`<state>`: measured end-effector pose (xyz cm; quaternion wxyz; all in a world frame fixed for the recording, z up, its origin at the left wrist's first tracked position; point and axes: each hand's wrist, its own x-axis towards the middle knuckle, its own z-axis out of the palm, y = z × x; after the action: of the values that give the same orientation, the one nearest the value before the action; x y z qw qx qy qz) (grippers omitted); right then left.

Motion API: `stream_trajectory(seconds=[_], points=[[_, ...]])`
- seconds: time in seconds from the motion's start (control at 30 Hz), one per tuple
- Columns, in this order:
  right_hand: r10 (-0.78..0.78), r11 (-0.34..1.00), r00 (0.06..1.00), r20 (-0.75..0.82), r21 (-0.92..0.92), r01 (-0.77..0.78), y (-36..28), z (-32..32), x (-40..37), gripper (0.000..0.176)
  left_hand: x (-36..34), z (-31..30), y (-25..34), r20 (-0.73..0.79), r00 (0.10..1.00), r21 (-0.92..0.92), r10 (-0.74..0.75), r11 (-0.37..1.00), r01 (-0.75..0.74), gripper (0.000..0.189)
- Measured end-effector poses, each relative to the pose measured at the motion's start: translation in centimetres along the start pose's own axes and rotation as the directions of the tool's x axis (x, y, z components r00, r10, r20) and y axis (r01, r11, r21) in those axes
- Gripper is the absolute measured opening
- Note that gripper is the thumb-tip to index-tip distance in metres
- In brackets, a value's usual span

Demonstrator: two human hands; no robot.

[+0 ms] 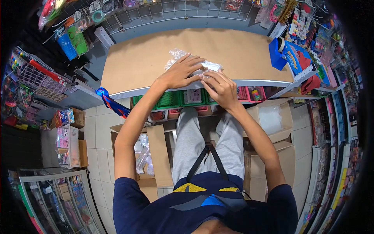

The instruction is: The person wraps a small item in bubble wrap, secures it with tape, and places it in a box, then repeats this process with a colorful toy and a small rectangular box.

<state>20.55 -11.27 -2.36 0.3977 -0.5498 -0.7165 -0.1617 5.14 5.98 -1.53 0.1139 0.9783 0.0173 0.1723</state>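
Observation:
Crumpled clear plastic wrap (177,54) lies on the wooden shelf top, partly covered by my hands. My left hand (181,73) reaches over it with fingers stretched and spread, palm down. Beside it, my right hand (220,88) has its fingers bent and pressed together at the near side of a shiny whitish part of the plastic (212,67). The fingertips of both hands almost meet. Whatever lies beneath the hands is hidden.
A blue box (293,56) stands at the shelf's right end. Green baskets (191,97) sit beneath the shelf top. Open cardboard boxes (156,156) flank my legs, another carton (274,119) being on the right. Packed goods hang on wire grids (187,15) behind.

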Motion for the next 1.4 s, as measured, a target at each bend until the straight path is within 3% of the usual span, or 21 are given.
stream_trajectory(seconds=[0.1, 0.2, 0.23, 0.33, 0.43, 0.53, 0.57, 0.67, 0.7, 0.73, 0.8, 0.87, 0.97, 1.07, 1.17, 1.27, 1.37, 1.4], points=[[-0.002, 0.998, 0.998, 0.07, 0.056, -0.002, 0.1, -1.1, 0.1, 0.019, 0.0, 0.0, -0.2, -0.004, 1.0, 0.015, 0.025, 1.0, -0.024, 0.046], [0.228, 0.935, 0.972, 0.052, 0.268, -0.234, 0.3, -0.8, -0.3, 0.022, -0.1, 0.0, -0.2, -0.006, 1.0, 0.019, 0.028, 0.999, -0.028, 0.046], [0.321, 0.883, 0.947, -0.02, 0.368, -0.291, 0.4, -0.2, 0.0, 0.025, -0.1, -0.1, -0.2, -0.001, 1.0, 0.021, 0.025, 0.999, -0.025, 0.046], [0.296, 0.948, 0.954, -0.04, 0.138, -0.288, 0.2, -0.4, 1.0, 0.031, -0.1, -0.5, 0.2, 0.011, 1.0, 0.013, 0.014, 1.0, -0.014, 0.046], [0.324, 0.924, 0.946, -0.005, 0.216, -0.315, 1.6, -1.1, 1.0, 0.034, 0.4, -0.8, 0.5, 0.024, 1.0, -0.028, 0.013, 1.0, -0.012, 0.048], [0.554, 0.793, 0.832, 0.017, 0.296, -0.533, 4.4, -4.5, 1.4, 0.033, 0.5, -1.0, 0.6, 0.043, 0.999, -0.059, -0.002, 0.998, 0.005, 0.053], [0.62, 0.766, 0.78, -0.079, 0.276, -0.581, 7.0, -5.4, 0.9, 0.031, 0.4, -1.2, 0.8, 0.032, 0.999, -0.056, 0.004, 0.998, -0.002, 0.053], [0.487, 0.871, 0.783, -0.388, 0.143, -0.471, 18.1, -10.4, -0.5, 0.026, 0.5, -1.4, 1.3, 0.059, 0.998, -0.026, -0.018, 0.999, 0.02, 0.054], [0.538, 0.794, 0.705, -0.462, -0.003, -0.608, 20.2, -12.8, -0.2, 0.029, 0.6, -1.4, 1.4, 0.077, 0.996, -0.011, -0.037, 0.999, 0.038, 0.054], [0.604, 0.729, 0.65, -0.46, -0.008, -0.684, 21.5, -15.1, 0.1, 0.033, 0.6, -1.4, 1.6, 0.072, 0.997, -0.008, -0.039, 0.999, 0.04, 0.054], [0.765, 0.535, 0.551, -0.334, -0.149, -0.832, 26.8, -18.5, -0.5, 0.046, 0.6, -1.6, 1.8, 0.066, 0.996, 0.003, -0.052, 0.999, 0.052, 0.054], [0.834, 0.415, 0.508, -0.215, -0.362, -0.835, 29.8, -19.6, -0.6, 0.049, 0.6, -1.1, 1.4, 0.028, 0.999, -0.001, -0.038, 0.999, 0.038, 0.059], [0.949, 0.301, 0.306, -0.074, -0.066, -0.951, 33.8, -19.9, -1.9, 0.039, 0.5, -0.8, 1.2, 0.007, 1.0, 0.009, -0.029, 1.0, 0.029, 0.063], [0.979, 0.188, 0.189, 0.082, 0.028, -0.982, 31.9, -21.0, -1.4, 0.033, 0.5, -0.9, 1.4, 0.009, 0.999, -0.004, -0.041, 0.999, 0.041, 0.063], [0.963, 0.198, 0.221, 0.156, 0.147, -0.969, 29.7, -21.5, -1.1, 0.032, 0.7, -1.4, 1.8, 0.031, 0.997, -0.03, -0.066, 0.997, 0.067, 0.064], [0.986, 0.111, 0.124, 0.108, 0.126, -0.986, 26.8, -21.9, 0.0, 0.042, 0.8, -1.5, 2.0, 0.037, 0.997, -0.033, -0.074, 0.997, 0.075, 0.065], [0.986, 0.046, 0.09, 0.14, 0.289, -0.956, 28.9, -21.5, -1.0, 0.053, 0.7, -1.4, 1.9, 0.02, 0.997, -0.047, -0.071, 0.996, 0.072, 0.065], [0.986, 0.058, 0.096, 0.135, 0.261, -0.964, 28.8, -21.4, -0.7, 0.058, 0.7, -1.3, 1.9, 0.013, 0.997, -0.057, -0.07, 0.996, 0.071, 0.065]])
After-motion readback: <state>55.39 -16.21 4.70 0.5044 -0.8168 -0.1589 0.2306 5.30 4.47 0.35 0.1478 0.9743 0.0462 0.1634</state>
